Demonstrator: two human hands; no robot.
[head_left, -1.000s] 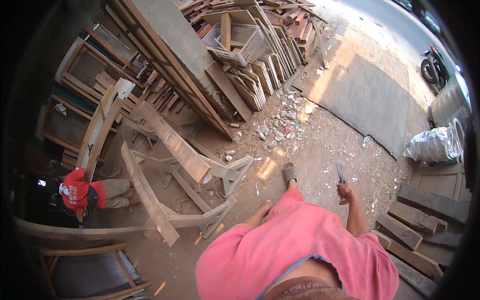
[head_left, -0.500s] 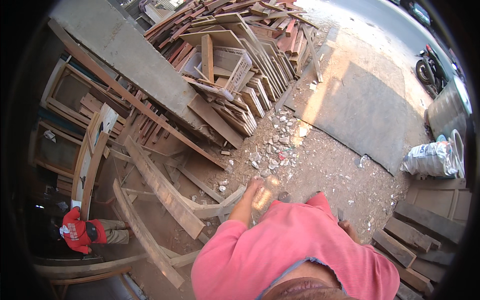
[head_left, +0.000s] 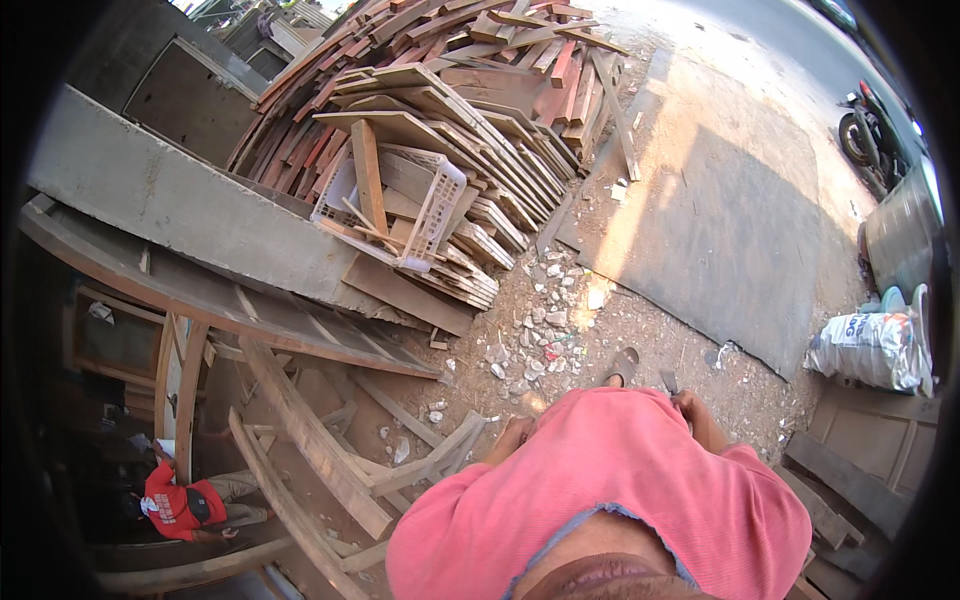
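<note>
Probably stiff, the blade (head_left: 669, 380) right of the sandal (head_left: 627, 361) suits near-end gripping, right hand (head_left: 689, 404) clenched on it, left hand (head_left: 514, 434) unclear.

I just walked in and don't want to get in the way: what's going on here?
A person in a pink shirt is out on littered ground, the right hand holding a tool with a flat, dark blade. The left hand is partly hidden by the shirt, so I can't tell if it holds anything. Ahead, a plastic crate with wood pieces sits by stacked boards. Off left is a co-worker in red.
</note>
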